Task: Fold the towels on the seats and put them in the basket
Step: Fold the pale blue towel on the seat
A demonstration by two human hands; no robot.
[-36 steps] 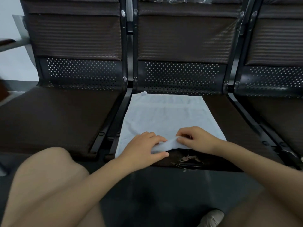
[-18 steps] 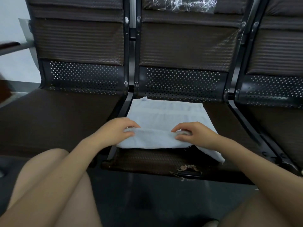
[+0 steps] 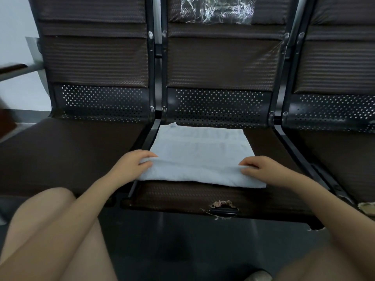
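The towel (image 3: 199, 157) was spread on the middle seat (image 3: 269, 142), its near edge pinched by the left hand (image 3: 133, 166) and right hand (image 3: 261, 169). Soft and limp, it seemed best held at the corners.

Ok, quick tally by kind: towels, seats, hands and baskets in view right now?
Towels: 1, white towel on the middle seat
Seats: 3, with left seat and right seat
Hands: 2, left hand, right hand
Baskets: 0
Total: 6
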